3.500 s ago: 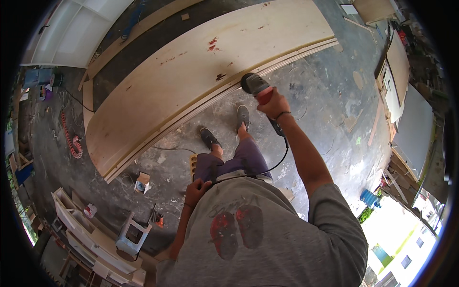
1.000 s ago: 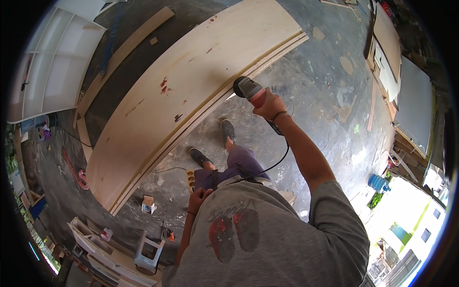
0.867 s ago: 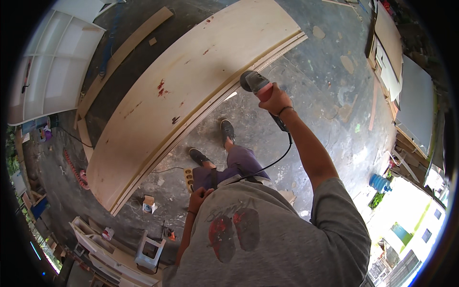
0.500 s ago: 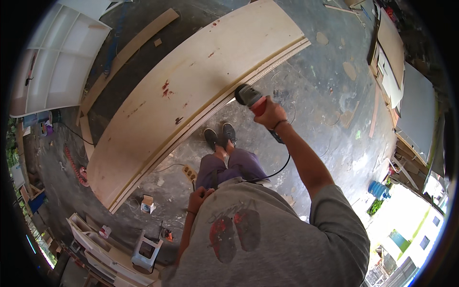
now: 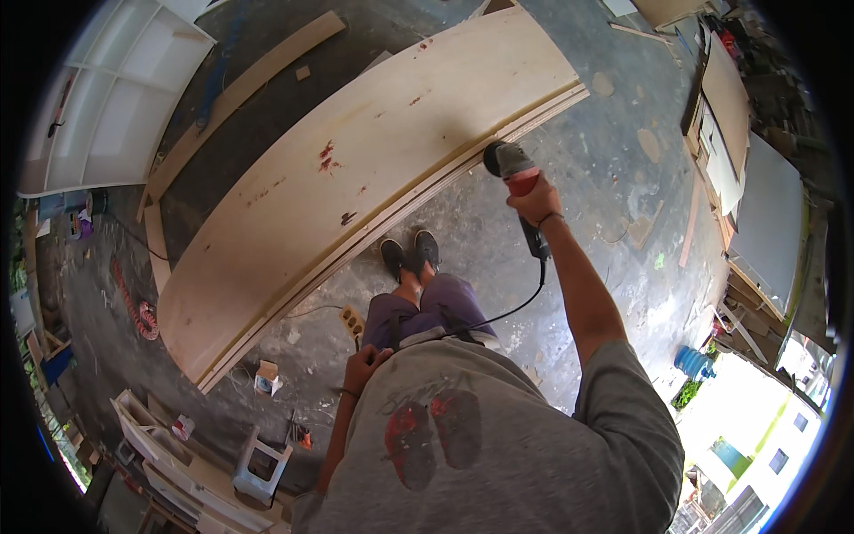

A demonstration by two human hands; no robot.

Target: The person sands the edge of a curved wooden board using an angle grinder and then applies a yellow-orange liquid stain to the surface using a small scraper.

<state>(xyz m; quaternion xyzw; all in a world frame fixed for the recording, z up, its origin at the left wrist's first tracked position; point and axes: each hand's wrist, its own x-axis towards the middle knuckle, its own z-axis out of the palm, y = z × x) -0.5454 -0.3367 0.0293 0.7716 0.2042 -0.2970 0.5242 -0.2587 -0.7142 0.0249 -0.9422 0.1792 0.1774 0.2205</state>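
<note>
Right grip (image 5: 536, 200) closed round the angle grinder (image 5: 517, 169); cord (image 5: 532, 295) loops back toward me. Left hand (image 5: 366, 366) at my T-shirt (image 5: 543, 436) hem, fingers curled, can't tell if it holds anything. Curved wooden panel (image 5: 267, 222) lies ahead, near-left to far-right, straight edge (image 5: 391, 218) toward me. Disc is at that edge, right of middle; touching or just off it, can't tell from above.

Status: I'd call it mid-job on the edge. Pale layers show along its length, but I can't separate worked from unworked, so no finish estimate. Red spots (image 5: 327, 160) and a dark mark (image 5: 348, 218) are on the face, so cleanup there looks not done. Disc is well apart from the near-left end.
</note>
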